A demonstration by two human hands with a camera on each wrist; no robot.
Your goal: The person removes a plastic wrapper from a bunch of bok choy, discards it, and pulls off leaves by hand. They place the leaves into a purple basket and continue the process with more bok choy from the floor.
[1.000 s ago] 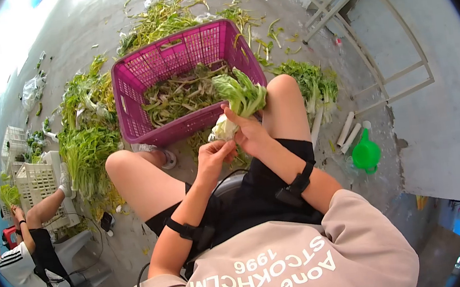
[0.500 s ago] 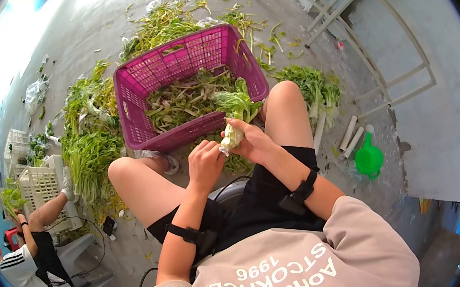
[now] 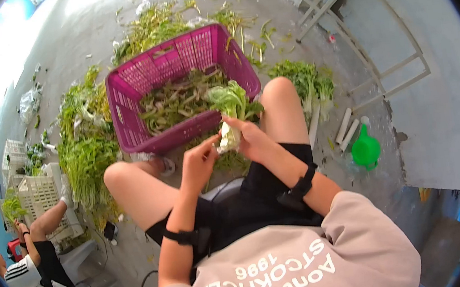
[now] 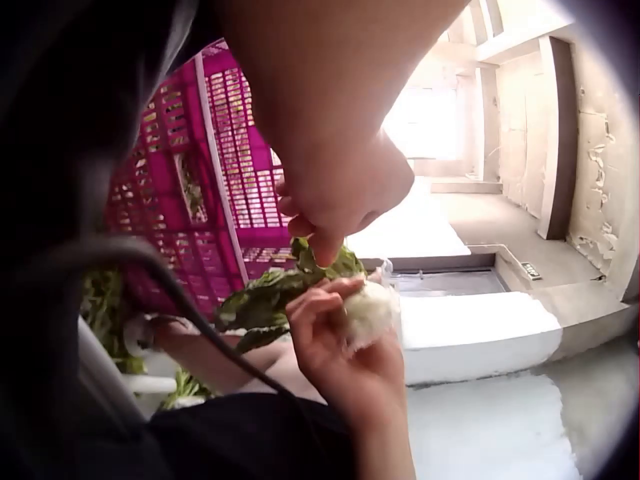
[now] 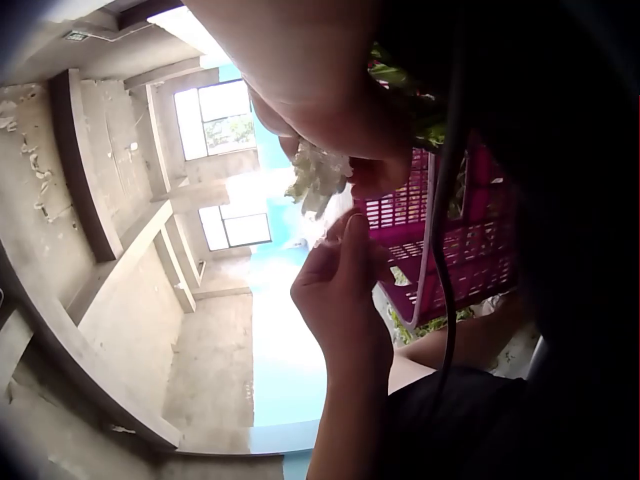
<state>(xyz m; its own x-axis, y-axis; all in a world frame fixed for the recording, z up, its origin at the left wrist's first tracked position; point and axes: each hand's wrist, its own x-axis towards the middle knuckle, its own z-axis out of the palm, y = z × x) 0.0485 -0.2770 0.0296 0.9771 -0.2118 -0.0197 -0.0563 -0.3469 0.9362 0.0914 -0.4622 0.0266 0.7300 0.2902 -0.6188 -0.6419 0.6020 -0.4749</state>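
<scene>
A leafy green vegetable (image 3: 229,99) with a thick whitish base is held over the lap, its leaves toward the crate. My right hand (image 3: 250,139) grips it around the pale base, also seen in the left wrist view, where the right hand (image 4: 345,365) cups the base. My left hand (image 3: 195,160) is close beside the base, index finger stretched toward it and other fingers curled. In the right wrist view the left hand's thumb and index finger (image 5: 352,235) come together just below the base; I cannot tell whether they pinch anything.
A purple plastic crate (image 3: 125,121) with wilted greens (image 3: 180,101) stands in front of the knees. Heaps of greens (image 3: 86,148) lie on the floor around it. A metal frame (image 3: 369,42) and a green plastic vessel (image 3: 365,148) are at right; another person (image 3: 33,262) sits at left.
The right hand has kept its hold on the vegetable, which is now more upright. The left hand has shifted slightly away from the base and down, then back beside it.
</scene>
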